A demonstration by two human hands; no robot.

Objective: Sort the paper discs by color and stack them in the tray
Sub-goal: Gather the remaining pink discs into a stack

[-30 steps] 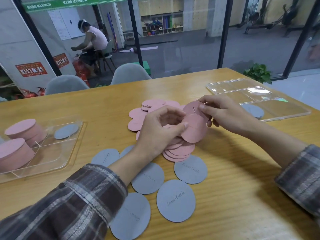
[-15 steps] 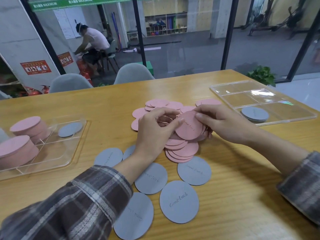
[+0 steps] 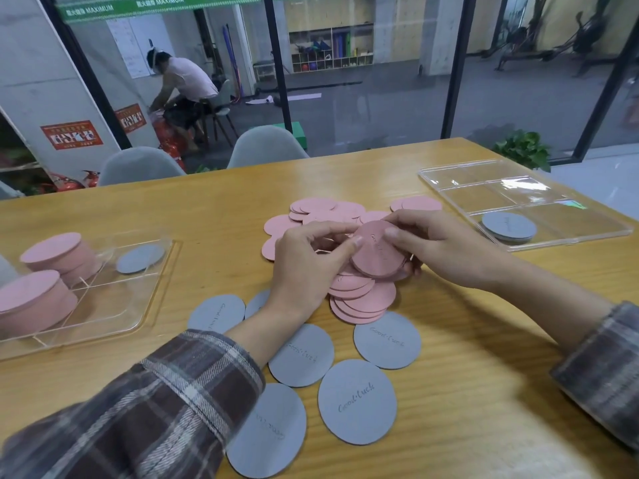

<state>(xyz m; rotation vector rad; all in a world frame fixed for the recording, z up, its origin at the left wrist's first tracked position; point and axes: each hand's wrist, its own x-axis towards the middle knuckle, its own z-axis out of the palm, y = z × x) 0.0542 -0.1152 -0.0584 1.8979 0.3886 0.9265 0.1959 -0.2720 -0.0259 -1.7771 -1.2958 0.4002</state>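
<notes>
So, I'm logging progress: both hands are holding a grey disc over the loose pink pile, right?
Not quite: the head view shows the disc in the left hand and right hand is pink, not grey; it is over the loose pink pile.

Left tray (image 3: 103, 326) on table (image 3: 484, 392): two disc stacks (image 3: 58, 250) at its left, single disc (image 3: 140, 259) in far right compartment. Right tray (image 3: 460, 181): short stack (image 3: 508, 226) in near compartment. Mid-table disc pile (image 3: 366, 302) below hand-held disc (image 3: 377, 250); spread discs (image 3: 356, 402) nearer.

Matt paper discs (image 3: 378, 249) lie on a smooth varnished wood table (image 3: 484, 392) beside glossy clear plastic trays (image 3: 518, 188).
</notes>
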